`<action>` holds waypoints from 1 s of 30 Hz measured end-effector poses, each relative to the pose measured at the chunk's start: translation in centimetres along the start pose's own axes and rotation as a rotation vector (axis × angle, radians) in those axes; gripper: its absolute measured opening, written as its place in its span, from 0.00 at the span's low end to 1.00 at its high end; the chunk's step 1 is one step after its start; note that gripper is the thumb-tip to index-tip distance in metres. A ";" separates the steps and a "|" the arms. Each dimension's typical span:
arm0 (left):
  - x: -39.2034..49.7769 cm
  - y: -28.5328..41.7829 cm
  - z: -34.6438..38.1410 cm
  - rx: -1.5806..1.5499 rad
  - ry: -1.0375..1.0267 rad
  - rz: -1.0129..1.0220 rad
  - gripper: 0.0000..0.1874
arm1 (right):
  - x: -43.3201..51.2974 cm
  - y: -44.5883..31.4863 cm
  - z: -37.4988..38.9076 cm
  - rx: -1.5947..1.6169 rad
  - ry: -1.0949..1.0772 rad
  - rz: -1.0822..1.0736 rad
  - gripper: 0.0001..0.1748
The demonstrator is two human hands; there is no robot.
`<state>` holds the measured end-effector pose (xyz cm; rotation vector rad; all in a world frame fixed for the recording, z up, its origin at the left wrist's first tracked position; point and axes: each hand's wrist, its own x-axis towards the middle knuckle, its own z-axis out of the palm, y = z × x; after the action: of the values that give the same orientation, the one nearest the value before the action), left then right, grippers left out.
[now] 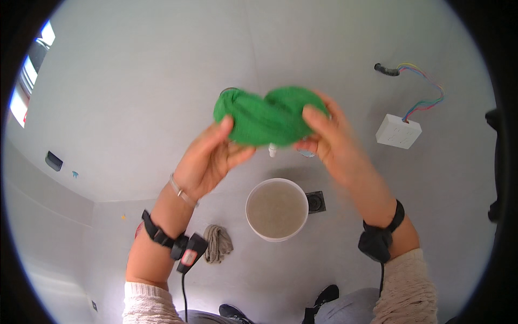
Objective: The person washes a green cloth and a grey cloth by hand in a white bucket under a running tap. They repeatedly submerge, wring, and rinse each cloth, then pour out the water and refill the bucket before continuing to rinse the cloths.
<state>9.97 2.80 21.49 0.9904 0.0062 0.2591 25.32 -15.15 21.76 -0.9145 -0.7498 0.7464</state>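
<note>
A folded green cloth [267, 121] is held up between both hands, slightly blurred. My left hand [212, 152] grips its left end, thumb on the near face. On the right end, my right hand [330, 133] closes with the thumb pressed onto the fabric. Below the cloth stands a round white bucket [247, 218] of cloudy greyish water [277, 208]. Behind the cloth, a small white pipe fitting [272, 150] shows in part against the grey wall.
Coloured wires run from a black conduit [386, 70] to a white socket box [398, 131] on the right. A square floor drain [316, 202] lies beside the bucket. A grey-brown rag [218, 244] rests on the floor near my left forearm. My black shoes [327, 295] are at the bottom.
</note>
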 end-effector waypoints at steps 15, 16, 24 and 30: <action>-3.8 0.9 -0.3 -0.035 0.412 0.400 0.16 | 6.7 7.8 -3.6 -1.100 -0.362 -0.375 0.26; -4.2 0.8 -0.4 -0.022 0.444 0.392 0.16 | 6.5 7.9 -3.6 -1.075 -0.339 -0.363 0.25; -7.4 1.0 -1.7 0.083 0.490 0.271 0.19 | 2.8 5.3 -3.5 -1.599 -0.368 0.347 0.29; -4.2 -0.5 0.7 -0.068 0.379 0.167 0.22 | -0.1 3.1 -2.0 -0.154 -0.070 0.572 0.32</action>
<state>6.11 1.02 20.99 0.8634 0.2596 0.5944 26.17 -14.80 18.20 -1.2699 -0.6136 1.2383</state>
